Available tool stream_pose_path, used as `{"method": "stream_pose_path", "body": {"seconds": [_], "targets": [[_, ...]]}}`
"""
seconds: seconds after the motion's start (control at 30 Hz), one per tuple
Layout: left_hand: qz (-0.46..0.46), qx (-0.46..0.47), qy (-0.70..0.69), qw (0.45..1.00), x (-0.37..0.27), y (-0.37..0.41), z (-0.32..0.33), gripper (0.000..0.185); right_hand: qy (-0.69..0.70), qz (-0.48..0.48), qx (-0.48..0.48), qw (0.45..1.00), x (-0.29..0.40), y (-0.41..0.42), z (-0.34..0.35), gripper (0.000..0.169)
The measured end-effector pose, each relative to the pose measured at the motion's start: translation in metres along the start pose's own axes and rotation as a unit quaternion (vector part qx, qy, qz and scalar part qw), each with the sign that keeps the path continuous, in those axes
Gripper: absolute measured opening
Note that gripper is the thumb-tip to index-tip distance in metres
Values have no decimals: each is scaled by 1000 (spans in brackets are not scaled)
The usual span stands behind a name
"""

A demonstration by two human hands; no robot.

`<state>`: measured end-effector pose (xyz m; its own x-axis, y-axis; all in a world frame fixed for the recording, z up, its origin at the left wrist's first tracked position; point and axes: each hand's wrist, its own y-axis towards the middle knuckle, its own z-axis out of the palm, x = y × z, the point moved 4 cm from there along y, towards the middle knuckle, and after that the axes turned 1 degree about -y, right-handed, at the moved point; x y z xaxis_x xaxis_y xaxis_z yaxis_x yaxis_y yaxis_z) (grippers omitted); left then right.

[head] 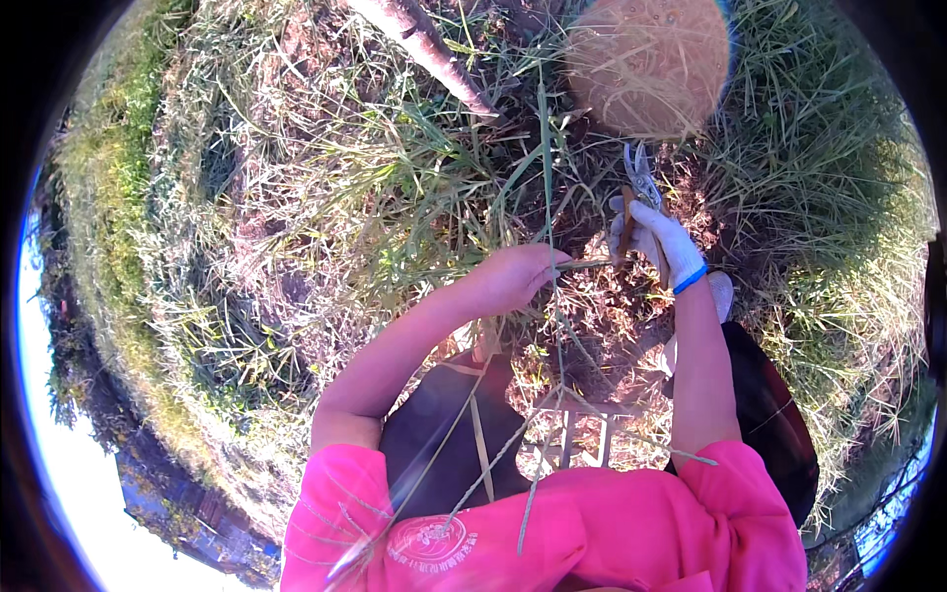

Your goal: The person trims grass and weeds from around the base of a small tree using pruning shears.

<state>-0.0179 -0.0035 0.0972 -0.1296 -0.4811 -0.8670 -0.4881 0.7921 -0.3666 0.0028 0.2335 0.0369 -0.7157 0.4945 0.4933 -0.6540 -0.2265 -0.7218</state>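
Note:
My left hand [518,277], bare, is closed around a thin plant stem [584,264] that points right toward the other hand. My right hand [662,233] wears a white knit glove with a blue cuff and grips a pair of pruning shears [641,177]. Their metal blades are parted and point up, away from me, with nothing visible between them. The stem's right end lies by the shears' orange-brown handle [626,222]; whether they touch, I cannot tell. A long green grass stalk [546,148] with a branching seed head rises in front of my left hand.
A woody trunk or branch [436,59] slants in from the top. Tangled grass [355,163] spreads at the left, with denser grass [806,163] at the right. A slatted low stool or frame [584,436] stands between my legs. An orange round patch, perhaps lens glare, covers the top right.

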Motion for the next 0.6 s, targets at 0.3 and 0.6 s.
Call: {"method": "stream_pose_path", "body": {"seconds": [0.3,0.6], "targets": [[-35,320,82,943,-11,-24,53,27,-194,-92,-40,976,46,-52,35,40],[-84,-47,554,827,30,56,-17,30,-267,59,1,962,15,-19,62,35]]}}
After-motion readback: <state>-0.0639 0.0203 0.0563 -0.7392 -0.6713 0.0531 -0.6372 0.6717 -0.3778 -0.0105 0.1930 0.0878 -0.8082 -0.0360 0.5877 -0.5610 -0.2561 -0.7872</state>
